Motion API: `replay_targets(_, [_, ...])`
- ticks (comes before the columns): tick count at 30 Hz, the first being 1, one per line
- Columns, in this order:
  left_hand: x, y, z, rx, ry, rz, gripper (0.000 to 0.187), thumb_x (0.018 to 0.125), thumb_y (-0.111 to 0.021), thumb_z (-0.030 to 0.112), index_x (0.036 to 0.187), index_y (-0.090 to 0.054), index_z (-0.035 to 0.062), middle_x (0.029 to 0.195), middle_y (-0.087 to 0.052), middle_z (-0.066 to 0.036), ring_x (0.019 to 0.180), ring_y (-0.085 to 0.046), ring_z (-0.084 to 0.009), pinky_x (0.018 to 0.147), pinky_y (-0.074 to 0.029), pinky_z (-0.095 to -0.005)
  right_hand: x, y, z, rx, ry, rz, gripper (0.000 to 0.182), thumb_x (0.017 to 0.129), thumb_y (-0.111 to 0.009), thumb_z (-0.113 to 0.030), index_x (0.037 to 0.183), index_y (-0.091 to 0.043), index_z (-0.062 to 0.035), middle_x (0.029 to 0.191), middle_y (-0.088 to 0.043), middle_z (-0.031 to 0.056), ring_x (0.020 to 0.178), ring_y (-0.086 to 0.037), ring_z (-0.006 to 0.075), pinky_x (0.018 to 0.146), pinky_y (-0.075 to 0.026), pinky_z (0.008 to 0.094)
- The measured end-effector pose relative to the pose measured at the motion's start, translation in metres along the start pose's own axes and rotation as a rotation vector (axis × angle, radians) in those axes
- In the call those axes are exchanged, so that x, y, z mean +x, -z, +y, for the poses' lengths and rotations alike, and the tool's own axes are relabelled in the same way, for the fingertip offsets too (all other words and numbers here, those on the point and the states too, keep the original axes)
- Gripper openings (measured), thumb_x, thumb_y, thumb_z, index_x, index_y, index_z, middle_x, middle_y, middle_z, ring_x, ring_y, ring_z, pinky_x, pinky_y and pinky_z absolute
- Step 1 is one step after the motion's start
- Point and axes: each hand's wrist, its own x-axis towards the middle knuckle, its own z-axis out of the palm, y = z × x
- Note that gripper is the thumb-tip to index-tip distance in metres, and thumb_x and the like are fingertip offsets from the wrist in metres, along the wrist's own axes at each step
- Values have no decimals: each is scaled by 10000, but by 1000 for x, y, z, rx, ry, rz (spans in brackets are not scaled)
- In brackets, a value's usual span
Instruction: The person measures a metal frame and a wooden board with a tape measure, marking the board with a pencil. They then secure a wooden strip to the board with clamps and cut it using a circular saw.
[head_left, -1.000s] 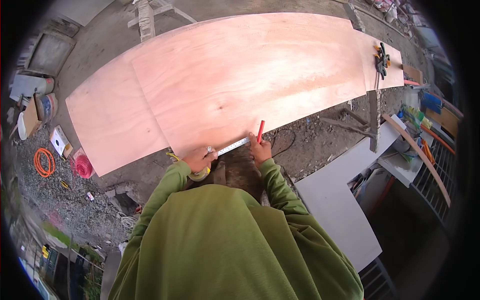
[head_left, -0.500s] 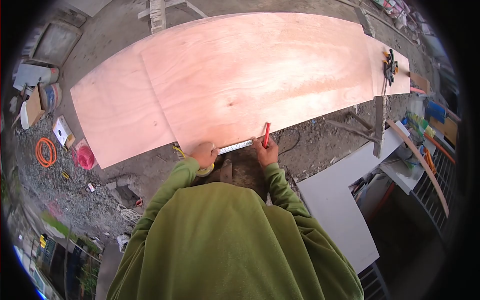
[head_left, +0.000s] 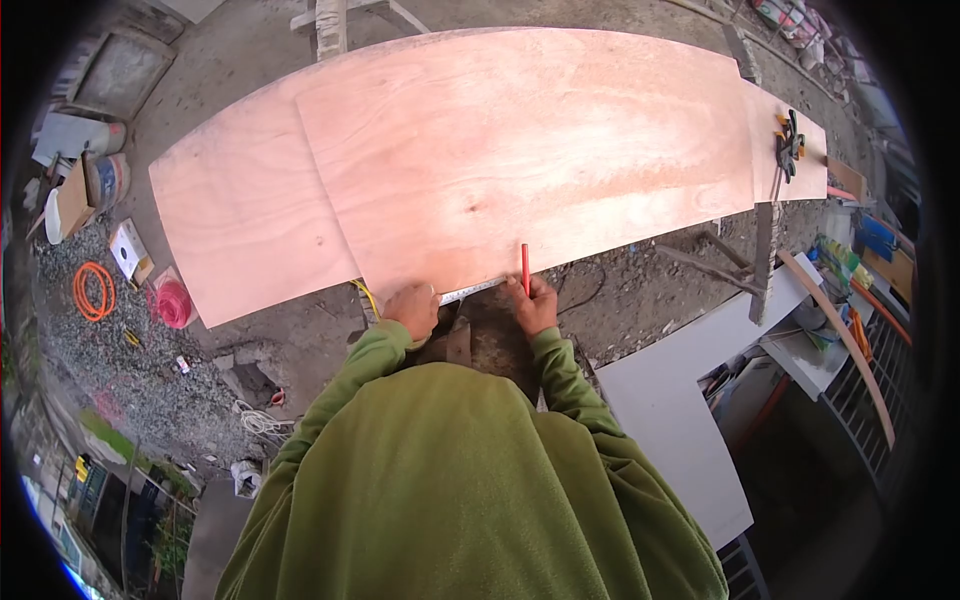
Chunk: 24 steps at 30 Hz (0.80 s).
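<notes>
A large plywood sheet (head_left: 520,150) lies over another plywood sheet (head_left: 250,210) that sticks out on the left. Along the near edge of the upper sheet runs a white tape measure blade (head_left: 472,291). My left hand (head_left: 413,310) is closed on the tape measure's left end at that edge; its case is mostly hidden. My right hand (head_left: 532,303) is closed around a red pencil (head_left: 525,268), which stands nearly upright, and its fingers also touch the right end of the blade.
Black clamps (head_left: 789,145) sit at the plywood's right end, above a wooden support (head_left: 764,245). A white panel (head_left: 690,400) lies to my right. On the left ground are an orange hose coil (head_left: 94,291), a pink string roll (head_left: 172,304) and a small box (head_left: 130,250).
My left hand has turned, so the yellow tape case that showed beneath it is now hidden. The pencil has tipped more upright and slightly left. The view has shifted a little.
</notes>
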Motion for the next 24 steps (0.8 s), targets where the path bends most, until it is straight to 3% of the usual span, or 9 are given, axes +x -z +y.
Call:
replay_targets(4, [2, -1, 3, -1, 24, -17, 308, 897, -485, 283, 831, -595, 3, 901, -606, -234, 898, -573, -417, 807, -441, -503, -2, 0, 0, 22, -37, -6, 229, 897, -629, -204, 949, -655, 18, 809, -678, 50, 748, -591, 82, 685, -463, 230])
replay_targets(10, [1, 3, 7, 36, 42, -46, 286, 898, -486, 252, 892, -619, -1, 935, -626, -247, 906, -595, -422, 811, -459, -508, -2, 10, 10, 17, 75, 70, 264, 920, -596, -249, 855, -660, -1, 658, -589, -8, 604, -517, 52, 539, -406, 218])
replay_targets(12, [0, 2, 6, 36, 42, -43, 282, 895, -487, 248, 890, -620, -1, 935, -627, -249, 899, -597, -423, 807, -460, -508, -5, 15, 1, 136, -136, 91, 333, 958, -532, -285, 802, -637, -10, 614, -562, -17, 541, -447, 44, 491, -368, 229])
replay_targets(13, [0, 2, 6, 35, 43, -40, 279, 893, -489, 245, 888, -620, -2, 934, -627, -250, 893, -599, -425, 803, -462, -508, -5, 17, -3, 135, -136, 90, 333, 958, -532, -285, 802, -637, -10, 614, -562, -17, 541, -447, 44, 491, -368, 229])
replay_targets(16, [0, 0, 4, 45, 47, -40, 271, 888, -496, 240, 885, -621, 0, 936, -629, -247, 895, -600, -423, 802, -462, -508, -4, 20, -9, 20, 24, 190, 350, 951, -544, -287, 734, -611, -20, 564, -500, -26, 511, -450, 49, 458, -352, 234])
replay_targets(18, [0, 1, 4, 46, 55, -45, 268, 887, -498, 239, 885, -621, 1, 937, -630, -246, 896, -600, -424, 802, -462, -507, -2, 21, -12, 42, 132, 241, 367, 955, -536, -289, 714, -586, -16, 569, -525, -5, 497, -462, 59, 447, -358, 233])
replay_targets(22, [0, 2, 5, 53, 61, -46, 261, 879, -508, 235, 880, -624, 2, 937, -631, -242, 898, -599, -426, 804, -463, -503, -9, 20, -30, 86, 75, 266, 355, 944, -557, -277, 705, -561, -15, 604, -569, 21, 509, -492, 78, 473, -400, 240])
replay_targets(24, [-1, 1, 4, 48, 59, -29, 260, 878, -509, 234, 876, -625, 2, 934, -632, -241, 898, -599, -425, 803, -463, -504, -13, 14, -33, 128, 200, 284, 332, 924, -594, -265, 716, -547, -11, 675, -614, 56, 522, -512, 88, 520, -443, 255])
